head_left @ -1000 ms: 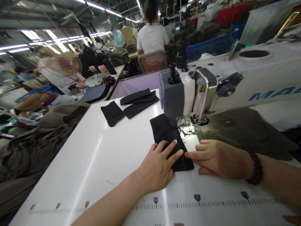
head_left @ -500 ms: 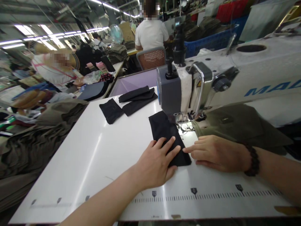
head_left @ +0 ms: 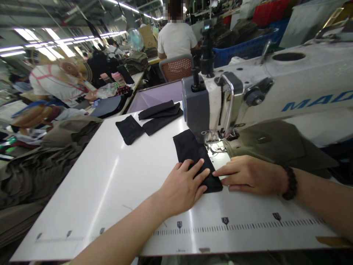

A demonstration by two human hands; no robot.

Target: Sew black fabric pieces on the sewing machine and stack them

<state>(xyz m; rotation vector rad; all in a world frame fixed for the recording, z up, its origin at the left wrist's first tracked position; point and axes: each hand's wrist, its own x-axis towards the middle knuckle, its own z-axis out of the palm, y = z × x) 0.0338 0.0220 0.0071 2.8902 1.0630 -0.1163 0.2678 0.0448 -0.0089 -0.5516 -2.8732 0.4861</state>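
A black folded fabric piece (head_left: pixel 187 145) lies flat on the white sewing table (head_left: pixel 132 180), its right edge beside the sewing machine's (head_left: pixel 205 106) presser foot and needle plate (head_left: pixel 217 148). My left hand (head_left: pixel 186 186) rests on the fabric with its fingers spread and pressing down. From the right, my right hand (head_left: pixel 248 175) reaches to the fabric's right edge, fingers stretched out and the index fingertip touching it. Around the right wrist is a dark beaded bracelet (head_left: pixel 289 183). Behind that hand an olive garment piece (head_left: pixel 264 141) lies under the machine arm.
Farther back on the table lie a small black fabric piece (head_left: pixel 129 129) and folded black strips (head_left: pixel 161 116). Piled olive cloth (head_left: pixel 30 176) borders the table's left side. A ruler scale (head_left: pixel 204 229) runs along the front edge. Beyond the machine a person in white (head_left: pixel 176 40) sits.
The view has shifted slightly. Both hands keep nearly the same places on the black fabric, which lies almost as before beside the presser foot. A worker at the left has moved a little.
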